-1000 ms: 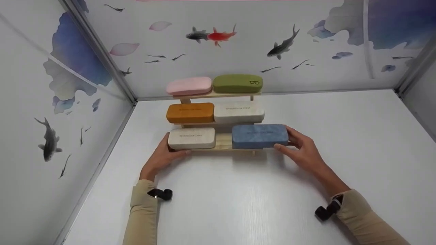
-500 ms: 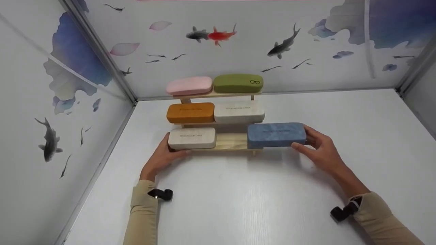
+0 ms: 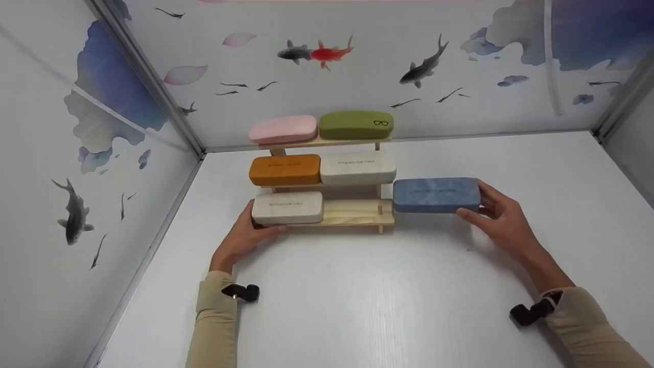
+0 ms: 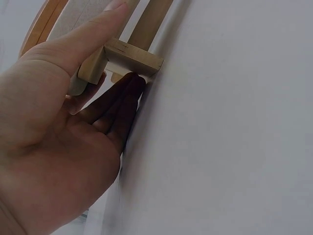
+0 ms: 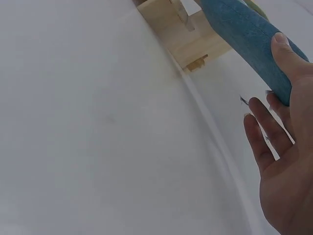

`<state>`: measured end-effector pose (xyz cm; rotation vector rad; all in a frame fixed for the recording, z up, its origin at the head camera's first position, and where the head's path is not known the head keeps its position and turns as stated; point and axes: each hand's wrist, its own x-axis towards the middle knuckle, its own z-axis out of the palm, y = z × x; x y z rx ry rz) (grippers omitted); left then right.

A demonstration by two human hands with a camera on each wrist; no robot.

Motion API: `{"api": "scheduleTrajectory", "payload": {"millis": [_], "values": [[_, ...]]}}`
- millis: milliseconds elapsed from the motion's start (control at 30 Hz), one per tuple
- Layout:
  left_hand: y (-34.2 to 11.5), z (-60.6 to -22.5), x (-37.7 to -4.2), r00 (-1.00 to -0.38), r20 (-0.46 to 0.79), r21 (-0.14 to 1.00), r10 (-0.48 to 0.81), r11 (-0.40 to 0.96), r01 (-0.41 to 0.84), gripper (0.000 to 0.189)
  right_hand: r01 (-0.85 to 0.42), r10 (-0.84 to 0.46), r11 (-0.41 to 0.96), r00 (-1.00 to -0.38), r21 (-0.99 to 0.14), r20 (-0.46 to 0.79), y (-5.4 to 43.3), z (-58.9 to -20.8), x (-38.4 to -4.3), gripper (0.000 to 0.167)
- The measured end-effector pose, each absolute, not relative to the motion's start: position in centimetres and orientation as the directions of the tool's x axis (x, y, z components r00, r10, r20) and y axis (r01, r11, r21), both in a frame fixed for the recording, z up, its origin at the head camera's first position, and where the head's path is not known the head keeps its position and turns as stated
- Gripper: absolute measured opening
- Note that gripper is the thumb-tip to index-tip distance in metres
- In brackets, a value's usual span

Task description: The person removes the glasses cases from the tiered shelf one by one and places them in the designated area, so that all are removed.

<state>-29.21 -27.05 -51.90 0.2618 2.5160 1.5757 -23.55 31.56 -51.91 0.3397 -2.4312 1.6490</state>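
Observation:
In the head view my right hand (image 3: 503,225) holds the blue glasses case (image 3: 437,195) by its right end, thumb in front. The case is up off the shelf, just right of the wooden rack (image 3: 357,212). The right wrist view shows the thumb on the blue case (image 5: 254,44) and other fingers spread below it. My left hand (image 3: 242,237) grips the left end of the rack's bottom shelf, where a cream glasses case (image 3: 287,208) lies. In the left wrist view, the thumb crosses the shelf's front, with fingers beneath beside a wooden leg (image 4: 132,56).
An orange case (image 3: 285,170) and a white case (image 3: 357,167) lie on the middle shelf. Pink (image 3: 283,129) and green (image 3: 356,125) cases lie on the top one. The rack stands on a white table (image 3: 347,306) before a wall with painted fish.
My right hand has carried the blue case rightward and slightly up, off the bottom shelf, baring the shelf's right part. The left hand has stayed in place.

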Motion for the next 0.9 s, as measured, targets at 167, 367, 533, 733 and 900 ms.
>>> {"api": "scheduleTrajectory", "payload": {"millis": [167,367,533,733,900], "values": [[-27.0,-51.9,-29.3,-0.972,-0.049,0.894,0.230,0.444,0.060,0.109,-0.241,-0.066,0.381,-0.970,-0.893,0.234,32.1,-51.8,-23.7,0.085],[-27.1,-51.9,-29.2,-0.971,-0.049,0.903,0.236,0.426,0.058,0.109,-0.208,-0.040,0.409,-0.977,-0.889,0.210,32.3,-51.9,-24.1,0.088],[-27.1,-51.9,-29.1,-0.972,-0.062,0.902,0.227,0.429,0.042,0.109,-0.190,-0.024,0.413,-0.980,-0.891,0.198,32.3,-52.0,-24.7,0.089],[-27.0,-51.7,-29.2,-0.971,-0.076,0.915,0.228,0.402,0.023,0.107,-0.141,0.017,0.428,-0.986,-0.892,0.165,32.0,-52.0,-25.6,0.092],[-26.9,-52.0,-29.2,-0.971,-0.069,0.922,0.231,0.387,0.026,0.106,-0.128,0.038,0.440,-0.986,-0.889,0.161,31.9,-52.1,-26.4,0.092]]}}
